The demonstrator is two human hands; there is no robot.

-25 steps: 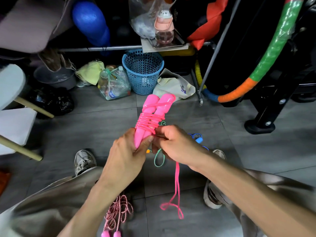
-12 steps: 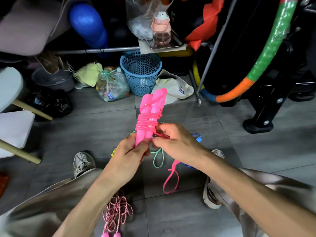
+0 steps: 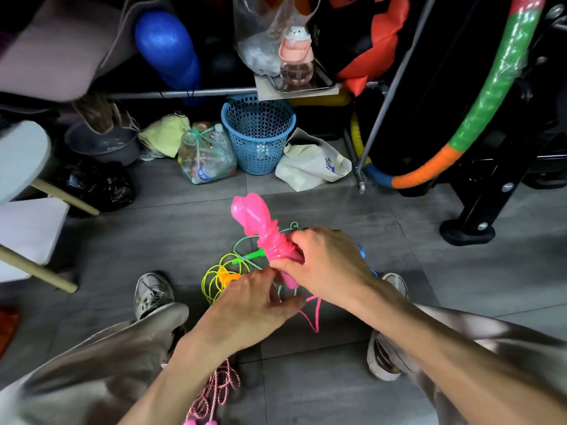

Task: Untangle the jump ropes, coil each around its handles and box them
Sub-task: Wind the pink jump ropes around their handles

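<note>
floor right: bare tiles (image 3: 429,271), you pass freely
ahead: basket (image 3: 259,133), bags block
below hands: ropes (image 3: 227,271) clutter floor
left: stool leg (image 3: 40,271)

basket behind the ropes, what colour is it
Blue. The perforated basket stands on the floor beyond the hands, clearest in the head view.
</note>
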